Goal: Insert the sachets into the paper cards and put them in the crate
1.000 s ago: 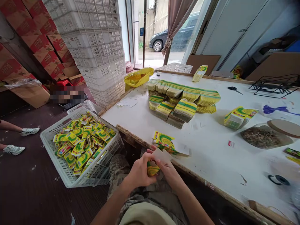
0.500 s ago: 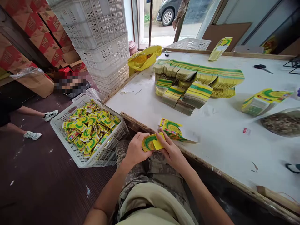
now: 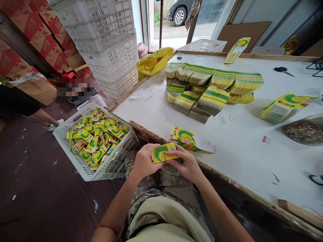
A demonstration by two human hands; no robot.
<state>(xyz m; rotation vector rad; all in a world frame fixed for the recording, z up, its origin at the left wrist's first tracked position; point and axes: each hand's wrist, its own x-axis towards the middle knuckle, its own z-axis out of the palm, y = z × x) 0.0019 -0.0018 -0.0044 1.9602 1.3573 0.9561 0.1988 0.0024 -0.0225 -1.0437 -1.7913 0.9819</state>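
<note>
A small yellow and green box (image 3: 161, 153) lies between my two hands above my lap, near the table's front edge. My left hand (image 3: 145, 160) grips its left end. The fingers of my right hand (image 3: 185, 163) are closed on its right end, and its flap now lies flat there. Just beyond, on the white table (image 3: 239, 148), rest some flat yellow cartons (image 3: 184, 136). Farther back stand stacked bundles of folded yellow-green cartons (image 3: 212, 101). To my left, a white crate (image 3: 88, 175) holds many filled-looking yellow boxes (image 3: 99, 137).
Tall stacked white crates (image 3: 106, 43) stand beyond the crate, with a yellow bag (image 3: 155, 64) beside them. On the right are a yellow carton (image 3: 284, 109), a clear bag of brown bits (image 3: 304, 131) and scissors (image 3: 284, 71). A person's leg (image 3: 44, 116) shows at far left.
The box's raised yellow flap has been folded down and its end looks shut. My right hand's fingers have shifted over it. At far left the person's legs have moved.
</note>
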